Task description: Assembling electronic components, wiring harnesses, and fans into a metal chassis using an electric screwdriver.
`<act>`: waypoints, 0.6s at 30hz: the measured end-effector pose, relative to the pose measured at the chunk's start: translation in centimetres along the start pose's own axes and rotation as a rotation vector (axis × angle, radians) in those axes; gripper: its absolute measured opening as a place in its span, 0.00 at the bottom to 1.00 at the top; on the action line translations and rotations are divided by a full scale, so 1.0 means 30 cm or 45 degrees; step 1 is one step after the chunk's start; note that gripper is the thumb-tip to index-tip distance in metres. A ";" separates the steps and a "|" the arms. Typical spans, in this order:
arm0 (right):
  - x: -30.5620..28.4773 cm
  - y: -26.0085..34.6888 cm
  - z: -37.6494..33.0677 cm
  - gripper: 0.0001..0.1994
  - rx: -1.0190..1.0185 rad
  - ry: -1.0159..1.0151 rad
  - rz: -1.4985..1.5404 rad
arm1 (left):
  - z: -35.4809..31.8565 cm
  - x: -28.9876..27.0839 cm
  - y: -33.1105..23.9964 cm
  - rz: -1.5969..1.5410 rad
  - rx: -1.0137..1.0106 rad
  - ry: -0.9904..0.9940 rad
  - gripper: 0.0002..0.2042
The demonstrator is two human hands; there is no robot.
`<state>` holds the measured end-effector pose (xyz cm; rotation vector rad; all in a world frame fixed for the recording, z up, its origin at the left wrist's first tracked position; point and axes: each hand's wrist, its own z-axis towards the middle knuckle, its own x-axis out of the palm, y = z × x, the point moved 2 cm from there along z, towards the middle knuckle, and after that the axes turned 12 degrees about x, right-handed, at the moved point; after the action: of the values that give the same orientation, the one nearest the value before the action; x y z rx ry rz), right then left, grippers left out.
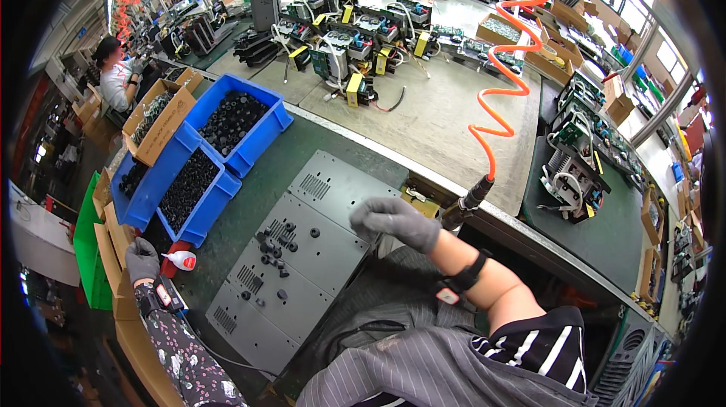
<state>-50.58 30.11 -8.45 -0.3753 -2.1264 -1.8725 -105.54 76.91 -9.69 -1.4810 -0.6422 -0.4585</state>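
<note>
A: Head view: where do the hands sit against the grey metal panel (302,256)?

B: The panel lies flat on the bench (257,173), its long axis running from lower left to upper right. The right hand (393,219), in a grey glove, hovers over the panel's upper right edge, just beside it. The left hand (141,257), also gloved, is well apart to the left, off the panel, next to a small white glue bottle with a red cap (180,259).

A: So which hand is nearer the small black parts (274,248) on the panel?

B: The right one. The parts sit near the panel's middle, down and to the left of that hand.

A: How are the hands posed?

B: The right forearm reaches up from the lower right, wrist bent, fingers curled loosely downward; it seems to hold nothing, though the palm side is hidden, so I cannot be sure. The left hand rests knuckles-up, fingers bent, grasping nothing I can see.

A: What else is close?

B: Blue bins of black parts (219,142) stand beyond the panel's left, and an air tool on an orange coiled hose (507,89) hangs just right of the right hand.
</note>
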 end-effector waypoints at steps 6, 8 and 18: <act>-0.187 0.005 -0.425 0.29 1.220 0.025 -1.660 | -0.101 0.008 -0.011 -0.329 -0.156 -0.135 0.16; -0.236 0.038 -0.540 0.27 1.278 -0.622 -1.514 | -0.150 0.037 -0.027 -0.390 -0.271 0.132 0.17; -0.273 -0.119 -0.445 0.21 0.056 -1.034 -0.258 | -0.474 0.219 -0.127 -0.388 -0.268 0.396 0.17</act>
<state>-43.79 16.35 -13.24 -1.1015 -2.7801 -1.9862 -101.42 63.24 -2.20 -1.4707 -0.5841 -0.9970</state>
